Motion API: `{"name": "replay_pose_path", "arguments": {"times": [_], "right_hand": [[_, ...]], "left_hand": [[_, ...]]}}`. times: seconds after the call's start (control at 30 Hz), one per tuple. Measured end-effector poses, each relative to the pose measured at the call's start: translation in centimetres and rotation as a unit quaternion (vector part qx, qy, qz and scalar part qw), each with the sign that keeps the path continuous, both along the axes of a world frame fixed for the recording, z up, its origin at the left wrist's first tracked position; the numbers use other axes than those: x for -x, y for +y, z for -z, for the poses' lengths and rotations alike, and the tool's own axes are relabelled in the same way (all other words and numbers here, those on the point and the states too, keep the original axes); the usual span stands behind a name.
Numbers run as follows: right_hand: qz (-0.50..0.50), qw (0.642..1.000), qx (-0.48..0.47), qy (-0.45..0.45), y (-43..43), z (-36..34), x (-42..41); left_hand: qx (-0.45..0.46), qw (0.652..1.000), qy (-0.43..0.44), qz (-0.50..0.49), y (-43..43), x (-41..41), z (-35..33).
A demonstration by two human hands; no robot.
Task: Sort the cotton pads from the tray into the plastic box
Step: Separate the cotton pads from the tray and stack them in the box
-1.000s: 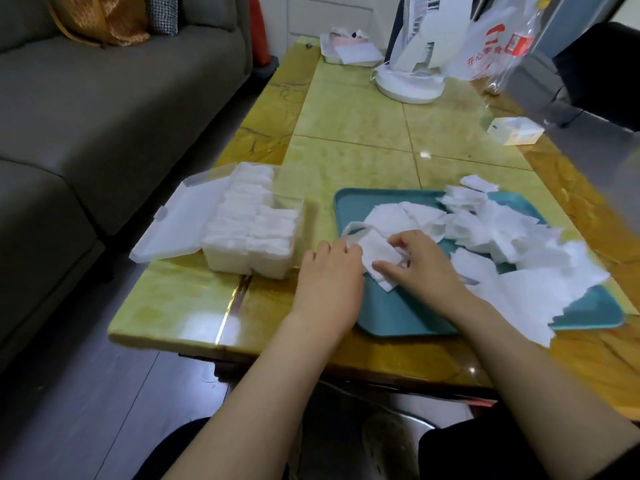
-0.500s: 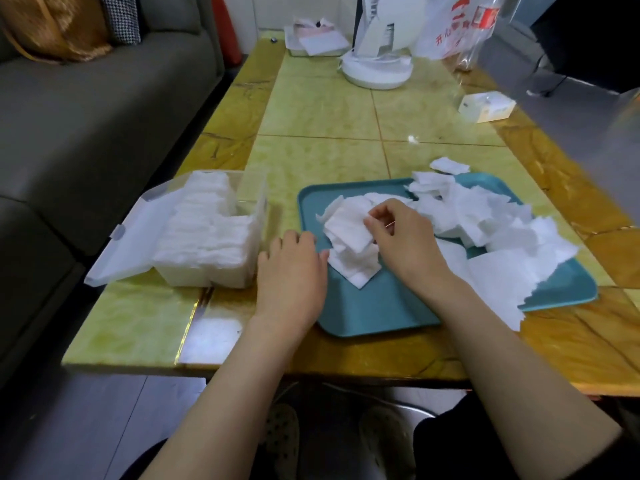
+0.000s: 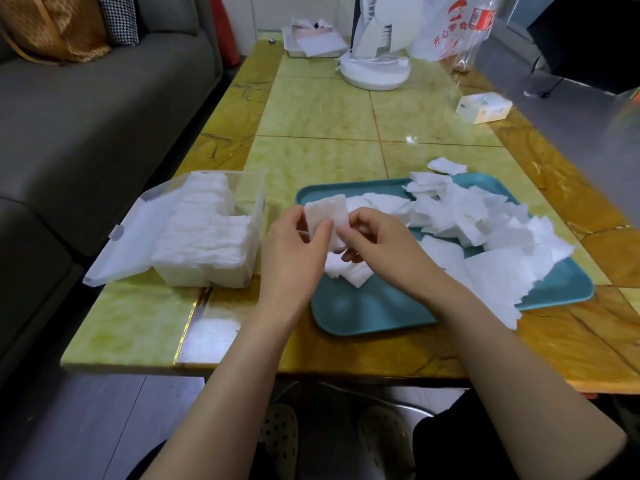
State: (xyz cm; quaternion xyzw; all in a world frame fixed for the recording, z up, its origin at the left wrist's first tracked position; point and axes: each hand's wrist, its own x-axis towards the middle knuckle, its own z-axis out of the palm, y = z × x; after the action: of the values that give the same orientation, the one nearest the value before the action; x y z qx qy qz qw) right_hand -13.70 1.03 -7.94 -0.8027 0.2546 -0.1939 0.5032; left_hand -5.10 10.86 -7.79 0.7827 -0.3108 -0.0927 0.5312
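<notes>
A small stack of white cotton pads (image 3: 327, 213) is held upright above the left end of the teal tray (image 3: 374, 310). My left hand (image 3: 294, 251) pinches its left side and my right hand (image 3: 377, 240) pinches its right side. Many loose cotton pads (image 3: 485, 223) lie heaped over the tray's middle and right. Left of the tray stands the clear plastic box (image 3: 221, 233), its lid (image 3: 128, 237) flipped open to the left, with rows of pads packed inside.
A grey sofa (image 3: 86, 109) runs along the table's left. At the far end stand a white fan base (image 3: 375, 71), a plastic bag (image 3: 453, 26), a white tray of papers (image 3: 311, 43) and a small white carton (image 3: 483, 107). One pad (image 3: 446, 166) lies beyond the tray.
Both hands have lifted a stack of pads off the tray; earlier the left hand lay flat at the tray's edge while the right gathered pads.
</notes>
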Motion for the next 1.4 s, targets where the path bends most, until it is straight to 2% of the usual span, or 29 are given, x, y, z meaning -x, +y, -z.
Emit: {"name": "replay_pose_path", "arguments": {"times": [0.13,0.23,0.37,0.5,0.57,0.63,0.7,0.9,1.0,1.13,1.23,1.4], "right_hand": [[0.032,0.990,0.134,0.038,-0.4,0.9,0.1],[0.014,0.979,0.184,0.089,-1.1,2.0,0.1],[-0.069,0.933,0.287,0.206,-1.0,2.9,-0.2],[-0.040,0.913,0.336,0.228,-0.7,2.7,-0.2],[-0.010,0.927,0.308,0.214,-0.5,2.8,-0.3],[0.027,0.956,0.223,0.187,-0.6,2.7,-0.5],[0.046,0.966,0.178,0.181,-0.7,2.8,-0.6],[0.036,0.969,0.188,0.157,-0.6,2.6,-0.5],[0.051,0.972,0.203,0.108,-0.8,2.0,-0.5],[0.071,0.983,0.165,0.047,-1.1,0.8,0.2],[0.052,0.982,0.171,0.054,-1.2,0.4,0.5],[-0.064,0.995,0.076,0.026,-0.6,-0.8,0.9]], "left_hand": [[0.023,0.999,0.000,-0.029,0.1,-0.2,-0.5],[0.030,0.998,0.000,-0.048,0.2,-0.8,-0.4],[0.038,0.997,-0.003,-0.071,0.4,-1.4,-0.1],[0.043,0.996,-0.002,-0.072,0.4,-1.4,0.0],[0.041,0.997,-0.003,-0.070,0.5,-1.3,0.0],[0.041,0.997,-0.005,-0.070,0.5,-1.3,-0.1],[0.038,0.997,-0.006,-0.069,0.5,-1.3,-0.1],[0.022,0.997,-0.019,-0.065,0.5,-1.2,-0.2],[0.021,0.997,-0.017,-0.067,0.5,-1.3,0.0],[0.014,0.997,-0.021,-0.077,0.4,-1.4,0.1],[0.002,0.997,-0.022,-0.080,0.5,-1.5,0.1],[-0.024,0.997,-0.028,-0.063,0.5,-1.5,0.2]]}}
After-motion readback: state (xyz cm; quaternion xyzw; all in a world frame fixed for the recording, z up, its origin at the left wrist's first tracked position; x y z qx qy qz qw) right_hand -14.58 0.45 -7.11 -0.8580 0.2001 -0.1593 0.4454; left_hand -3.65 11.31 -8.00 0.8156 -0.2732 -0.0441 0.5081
